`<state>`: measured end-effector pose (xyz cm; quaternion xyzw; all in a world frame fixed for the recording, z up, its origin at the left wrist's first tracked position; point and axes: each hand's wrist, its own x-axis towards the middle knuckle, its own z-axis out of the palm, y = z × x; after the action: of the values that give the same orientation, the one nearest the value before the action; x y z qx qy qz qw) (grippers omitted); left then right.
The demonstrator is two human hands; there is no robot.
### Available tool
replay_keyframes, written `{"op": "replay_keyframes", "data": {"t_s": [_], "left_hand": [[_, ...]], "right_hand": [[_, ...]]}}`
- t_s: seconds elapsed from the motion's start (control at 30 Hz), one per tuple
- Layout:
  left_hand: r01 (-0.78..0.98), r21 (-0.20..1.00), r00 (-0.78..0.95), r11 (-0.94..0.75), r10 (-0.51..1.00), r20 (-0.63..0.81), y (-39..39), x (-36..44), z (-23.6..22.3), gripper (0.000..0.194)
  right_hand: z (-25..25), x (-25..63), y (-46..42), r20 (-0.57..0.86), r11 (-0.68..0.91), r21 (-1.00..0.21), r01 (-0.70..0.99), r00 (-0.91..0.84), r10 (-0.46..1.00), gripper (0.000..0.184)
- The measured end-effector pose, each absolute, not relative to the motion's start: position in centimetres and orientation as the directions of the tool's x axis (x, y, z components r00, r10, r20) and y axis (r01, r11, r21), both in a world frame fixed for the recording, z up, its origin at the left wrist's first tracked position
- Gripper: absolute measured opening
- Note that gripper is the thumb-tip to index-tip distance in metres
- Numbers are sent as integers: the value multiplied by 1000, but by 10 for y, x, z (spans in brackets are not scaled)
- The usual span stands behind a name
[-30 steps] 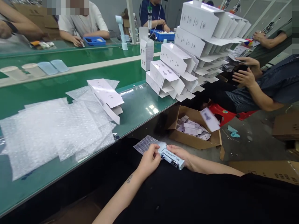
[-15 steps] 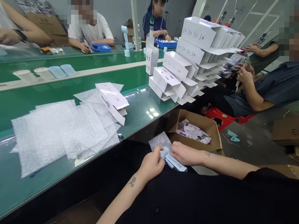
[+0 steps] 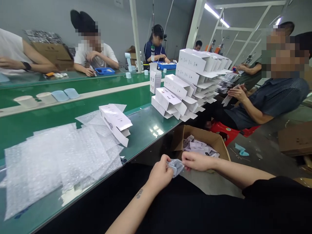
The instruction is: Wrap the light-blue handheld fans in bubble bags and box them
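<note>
A light-blue handheld fan (image 3: 173,170) shows through clear plastic wrap (image 3: 179,164) above my lap. My left hand (image 3: 159,174) is closed around its near left side, thumb and forefinger pressed together. At the wrap's far right end, my right hand (image 3: 196,161) pinches the plastic. Most of the fan's body is hidden by my left hand and the wrap. On the bench to the left lie bubble-wrap bags (image 3: 53,159), and a white printed carton (image 3: 115,117) with open end flaps rests on them.
Open white cartons (image 3: 180,100) are stacked along the green bench (image 3: 143,125). Below its edge stands a cardboard box (image 3: 223,146) of folded white cartons. Light-blue and beige cups (image 3: 59,96) line the belt. A co-worker sits on a red stool (image 3: 225,131) at right.
The fan's "Speed FAN" lettering, readable earlier, is out of sight now. My right hand has moved from the fan's body to the wrap's end. The view has tilted upward.
</note>
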<state>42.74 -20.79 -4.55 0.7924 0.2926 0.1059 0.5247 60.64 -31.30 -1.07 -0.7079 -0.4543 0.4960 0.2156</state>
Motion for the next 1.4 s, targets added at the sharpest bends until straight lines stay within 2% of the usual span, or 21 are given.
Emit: {"op": "replay_keyframes", "data": {"t_s": [0.1, 0.17, 0.23, 0.3, 0.33, 0.37, 0.4, 0.47, 0.5, 0.53, 0.57, 0.6, 0.7, 0.8, 0.9, 1.0, 1.07, 1.17, 1.23, 1.3, 1.4], "left_hand": [[290, 934, 779, -207, 618, -105, -191, 419, -22, 22], [237, 945, 753, -224, 658, -32, -182, 409, -4, 25], [214, 914, 741, -346, 667, 80, -177, 402, 11, 41], [175, 864, 774, -473, 608, 176, -177, 402, 21, 69], [154, 853, 793, -498, 577, 194, -177, 404, 23, 75], [150, 858, 803, -491, 567, 184, -178, 407, 25, 69], [167, 876, 791, -453, 591, 155, -177, 409, 25, 55], [231, 918, 710, -321, 701, 66, -173, 412, 27, 29], [247, 936, 654, -251, 756, 30, -170, 411, 29, 26], [241, 951, 608, -192, 794, 6, -165, 409, 33, 27], [213, 966, 577, -148, 817, -2, -159, 405, 37, 30], [169, 979, 556, -115, 831, 1, -152, 401, 43, 33], [-1, 999, 510, -45, 859, 39, -129, 387, 62, 33], [-162, 986, 436, -36, 894, 104, -102, 373, 87, 29], [-285, 941, 258, -182, 931, 259, -79, 367, 121, 21], [-356, 858, 120, -371, 892, 436, -64, 377, 158, 20], [-384, 798, 131, -464, 828, 545, -55, 390, 175, 30], [-375, 752, 220, -542, 736, 640, -39, 405, 185, 44], [-229, 778, 307, -585, 714, 629, -26, 409, 185, 45], [67, 780, 430, -622, 723, 540, -15, 410, 184, 40], [471, 634, 579, -613, 757, 302, -9, 416, 186, 33]], "right_hand": [[7, 610, -305, -435, -449, -832, 326, 119, 893, 19], [21, 612, -298, -387, -397, -893, 211, 86, 918, 25], [36, 608, -289, -318, -322, -945, 60, 68, 946, 32], [47, 599, -277, -240, -239, -969, -59, 13, 971, 36], [51, 594, -270, -202, -203, -975, -92, -22, 979, 37], [53, 592, -263, -167, -171, -980, -101, -41, 985, 36], [53, 592, -256, -131, -131, -987, -92, -7, 991, 36], [48, 608, -242, -12, -16, -1000, 12, 273, 962, 35], [43, 622, -236, 77, 19, -992, 126, 472, 878, 35], [36, 639, -230, 188, 11, -964, 267, 651, 736, 37], [28, 656, -224, 307, -55, -909, 413, 755, 580, 39], [19, 673, -218, 402, -148, -839, 523, 780, 479, 43], [-1, 705, -200, 552, -244, -682, 689, 704, 446, 35], [8, 709, -185, 743, -153, -562, 813, 577, 337, 26], [47, 702, -165, 912, -59, -354, 933, 359, 198, 19], [96, 691, -133, 938, 69, -251, 966, 225, 264, 18], [124, 682, -108, 917, 177, -228, 958, 150, 371, 20], [147, 669, -69, 822, 344, -261, 902, 21, 569, 18], [148, 664, -47, 711, 423, -334, 842, -69, 699, 17], [139, 663, -29, 616, 452, -411, 792, -125, 778, 16], [117, 664, -20, 546, 385, -528, 757, -45, 837, 17]]}}
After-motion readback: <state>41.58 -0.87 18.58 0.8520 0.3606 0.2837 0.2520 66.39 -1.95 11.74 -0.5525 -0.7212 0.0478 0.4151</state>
